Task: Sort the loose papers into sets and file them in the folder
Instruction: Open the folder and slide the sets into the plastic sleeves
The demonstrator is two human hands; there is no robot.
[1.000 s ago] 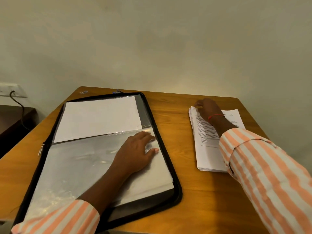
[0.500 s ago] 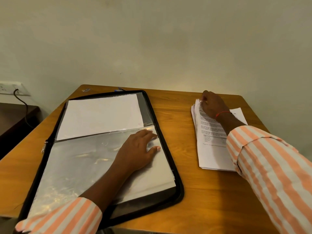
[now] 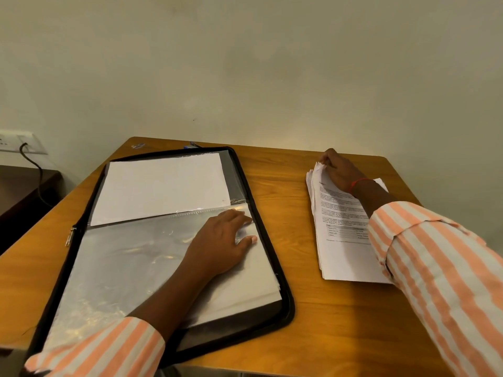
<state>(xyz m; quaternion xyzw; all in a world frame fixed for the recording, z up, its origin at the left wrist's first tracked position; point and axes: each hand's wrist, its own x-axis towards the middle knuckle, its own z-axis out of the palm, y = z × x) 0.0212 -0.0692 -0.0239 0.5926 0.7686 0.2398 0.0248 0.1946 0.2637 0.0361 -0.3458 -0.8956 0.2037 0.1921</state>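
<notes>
One open folder, one stack of papers and two hands on a wooden table.

A single black zip folder (image 3: 287,300) lies open across the left and centre of the table (image 3: 326,336). Its upper half holds one blank white sheet (image 3: 163,186), and its lower half holds a shiny clear plastic sleeve (image 3: 122,268) with white paper showing under its right edge. The left hand (image 3: 220,240) rests flat on that sleeve at centre frame, fingers spread and pressing down. At the right of the frame sits one stack of printed papers (image 3: 343,248), outside the folder and apart from it. The right hand (image 3: 340,172), with a red thread (image 3: 358,183) on its wrist, curls over the stack's far corner and pinches up the corners of the top sheets. One wall socket (image 3: 19,142) with a cable plugged in sits at the left edge.
</notes>
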